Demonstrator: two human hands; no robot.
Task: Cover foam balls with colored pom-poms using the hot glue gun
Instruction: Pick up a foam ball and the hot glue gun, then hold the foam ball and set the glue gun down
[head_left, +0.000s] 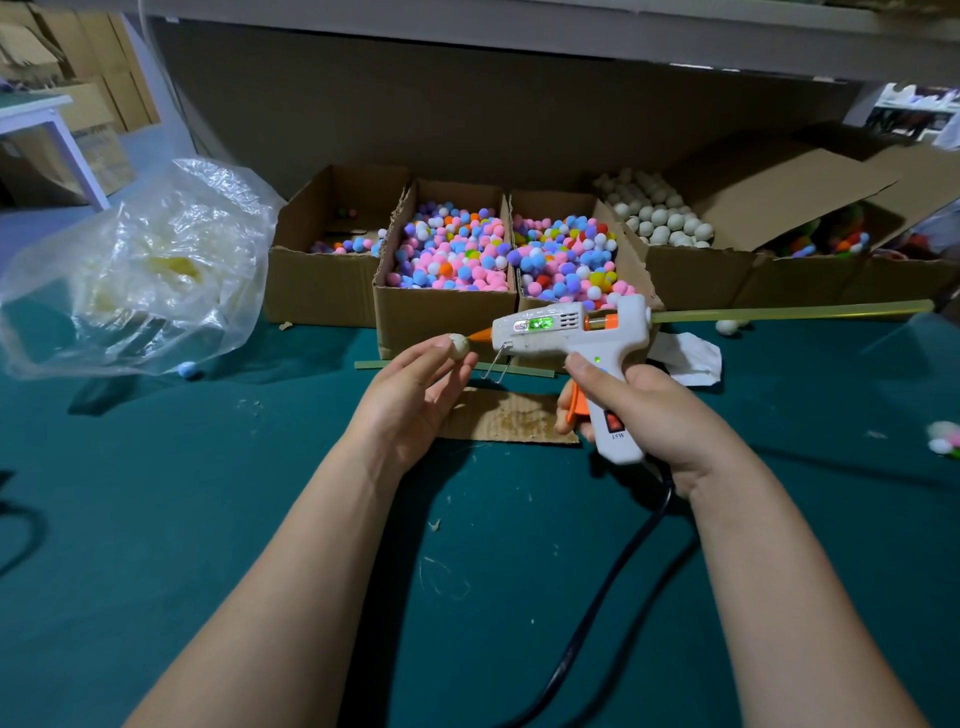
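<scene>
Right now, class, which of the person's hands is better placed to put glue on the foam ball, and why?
The right hand: it grips the glue gun, fingers at the orange trigger, nozzle at the foam ball pinched by the left hand.

Two bare hands held up near the centre, each holding something.

The left forearm (291, 571) runs up from 7 o'clock; the left hand (415, 387), palm in view, pinches a foam ball (459, 347) between thumb and fingertips at its 1 o'clock end. The right forearm (789, 597) runs up from 5 o'clock; the right hand (657, 410) wraps the grip of the glue gun (566, 332), thumb pointing toward 11 o'clock, fingers curled at the trigger. The hands are near each other, not touching.
</scene>
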